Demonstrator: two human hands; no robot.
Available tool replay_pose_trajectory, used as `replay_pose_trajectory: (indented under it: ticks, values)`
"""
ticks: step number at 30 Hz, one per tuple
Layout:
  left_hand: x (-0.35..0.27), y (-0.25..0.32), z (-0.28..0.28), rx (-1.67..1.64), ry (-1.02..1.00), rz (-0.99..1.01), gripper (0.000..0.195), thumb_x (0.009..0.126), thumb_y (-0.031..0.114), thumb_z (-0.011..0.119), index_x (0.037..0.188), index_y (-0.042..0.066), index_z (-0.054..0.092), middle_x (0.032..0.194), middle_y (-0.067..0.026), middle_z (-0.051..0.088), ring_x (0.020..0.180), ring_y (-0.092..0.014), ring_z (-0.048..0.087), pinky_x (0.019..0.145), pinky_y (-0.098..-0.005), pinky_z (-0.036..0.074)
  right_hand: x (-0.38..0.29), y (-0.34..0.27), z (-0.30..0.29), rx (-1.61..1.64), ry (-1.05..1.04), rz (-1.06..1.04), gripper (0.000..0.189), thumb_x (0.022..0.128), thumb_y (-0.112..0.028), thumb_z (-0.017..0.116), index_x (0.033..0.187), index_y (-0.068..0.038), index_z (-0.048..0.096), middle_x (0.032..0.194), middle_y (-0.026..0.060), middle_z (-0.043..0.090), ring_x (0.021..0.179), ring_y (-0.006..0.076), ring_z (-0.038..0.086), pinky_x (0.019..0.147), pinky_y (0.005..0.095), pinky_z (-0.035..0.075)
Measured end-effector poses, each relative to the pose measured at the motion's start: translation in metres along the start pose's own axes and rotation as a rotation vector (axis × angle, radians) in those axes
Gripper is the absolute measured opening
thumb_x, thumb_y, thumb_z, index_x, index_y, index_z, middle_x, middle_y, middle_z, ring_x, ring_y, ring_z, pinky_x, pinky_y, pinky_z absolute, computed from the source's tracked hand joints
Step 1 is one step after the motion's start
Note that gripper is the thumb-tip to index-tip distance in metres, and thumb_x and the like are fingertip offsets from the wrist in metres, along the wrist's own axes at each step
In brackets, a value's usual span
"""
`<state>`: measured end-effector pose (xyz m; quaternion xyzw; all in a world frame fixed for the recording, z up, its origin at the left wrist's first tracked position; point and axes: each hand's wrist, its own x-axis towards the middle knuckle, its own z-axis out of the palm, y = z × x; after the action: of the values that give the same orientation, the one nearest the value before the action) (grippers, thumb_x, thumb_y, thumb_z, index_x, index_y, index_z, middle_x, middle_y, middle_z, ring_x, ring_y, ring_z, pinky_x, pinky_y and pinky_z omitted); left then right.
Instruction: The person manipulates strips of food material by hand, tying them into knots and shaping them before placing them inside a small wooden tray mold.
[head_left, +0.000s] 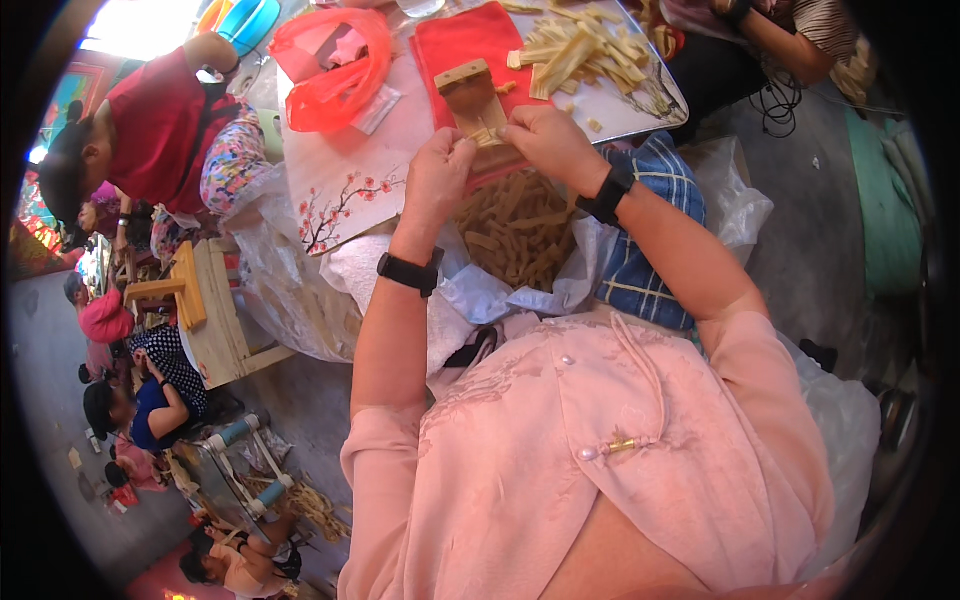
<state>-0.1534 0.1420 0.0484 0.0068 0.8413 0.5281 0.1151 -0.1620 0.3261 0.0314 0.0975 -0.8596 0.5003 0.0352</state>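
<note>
My left hand (441, 176) and my right hand (553, 144) are close together at the table's near edge, each pinching an end of a short, pale yellow strip (486, 137). The strip lies across the near end of a small wooden jig (474, 94) with a raised crossbar. Under the jig a folded red cloth (461, 37) covers part of the table. Beyond my right hand, a loose pile of flat yellowish strips (581, 56) rests on the tabletop. Below both hands, an open-mouthed sack (551, 300) holds many brownish, curled pieces (517, 225).
The table (341, 169) has a printed blossom pattern. A red plastic bag (334, 105) sits on its left. A blue checked cloth (649, 277) hangs by my right forearm. A person in red (161, 124) is at the left; a wooden bench (217, 322) stands below.
</note>
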Motion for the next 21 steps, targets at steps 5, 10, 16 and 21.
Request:
replay_pose_trajectory:
  ticks: [5, 10, 16, 21]
  values:
    - [-0.034, 0.000, -0.004, 0.365, 0.247, 0.402, 0.027, 0.090, 0.026, 0.058, 0.097, 0.000, 0.060, 0.076, -0.0031, 0.060, 0.070, -0.011, 0.055, 0.065, -0.0263, 0.045, -0.021, -0.015, -0.013, -0.095, 0.086, 0.034, 0.025, 0.085, -0.024, 0.058, 0.076, -0.001, 0.059, 0.073, 0.0199, 0.060, 0.072, 0.0368, 0.059, 0.061, 0.0428, 0.046]
    - [-0.073, -0.016, 0.011, -0.495, -0.313, -0.134, 0.041, 0.096, 0.039, 0.047, 0.107, 0.002, 0.061, 0.109, -0.0074, 0.060, 0.094, -0.017, 0.059, 0.078, -0.0320, 0.049, -0.053, -0.065, -0.010, 0.028, 0.044, -0.345, 0.015, 0.086, -0.018, 0.058, 0.086, -0.004, 0.064, 0.078, 0.0136, 0.062, 0.075, 0.0306, 0.060, 0.065, 0.0375, 0.047]
    - [-0.080, -0.011, 0.024, -1.200, -0.365, -0.182, 0.026, 0.097, 0.020, 0.044, 0.115, 0.003, 0.052, 0.107, -0.0058, 0.058, 0.098, -0.017, 0.058, 0.084, -0.0311, 0.048, -0.091, -0.071, 0.006, 0.282, -0.084, -0.496, 0.015, 0.085, -0.008, 0.062, 0.098, -0.002, 0.061, 0.089, 0.0153, 0.060, 0.085, 0.0294, 0.059, 0.075, 0.0350, 0.047]
    - [-0.081, -0.011, 0.027, -1.091, -0.256, -0.313, 0.015, 0.094, 0.013, 0.047, 0.102, 0.004, 0.056, 0.091, -0.0006, 0.058, 0.085, -0.014, 0.057, 0.077, -0.0286, 0.046, -0.092, -0.069, 0.005, 0.401, -0.131, -0.268, 0.012, 0.089, -0.012, 0.058, 0.095, -0.002, 0.060, 0.081, 0.0143, 0.059, 0.076, 0.0302, 0.058, 0.070, 0.0340, 0.046]
